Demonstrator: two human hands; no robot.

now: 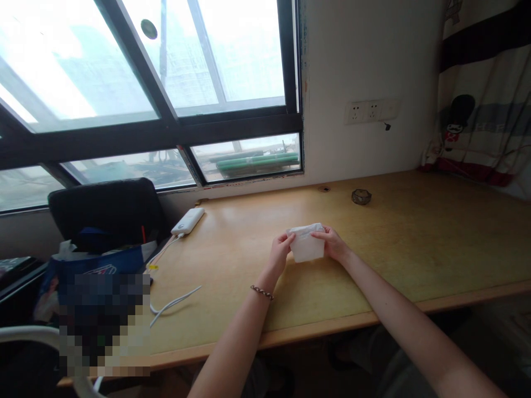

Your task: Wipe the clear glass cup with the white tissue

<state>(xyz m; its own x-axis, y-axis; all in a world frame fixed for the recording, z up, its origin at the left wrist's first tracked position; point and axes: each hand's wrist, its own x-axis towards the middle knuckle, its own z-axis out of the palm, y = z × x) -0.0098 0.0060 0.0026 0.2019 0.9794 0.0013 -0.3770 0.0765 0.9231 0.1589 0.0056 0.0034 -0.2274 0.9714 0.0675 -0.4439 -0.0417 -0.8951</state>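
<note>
A small folded white cloth or tissue (307, 244) rests on the wooden desk (415, 243) in front of me. My left hand (281, 250) pinches its left edge, and a thin bracelet circles that wrist. My right hand (333, 244) pinches the right edge, fingers closed on the top corner. Both hands hold the white piece between them, just above or on the desk surface.
A white power bank (188, 221) with a white cable (172, 304) lies at the desk's left end. A small dark round dish (361, 196) sits near the wall. A black chair (105, 213) and a blue bag (97, 271) stand at left. A curtain (483, 94) hangs at right.
</note>
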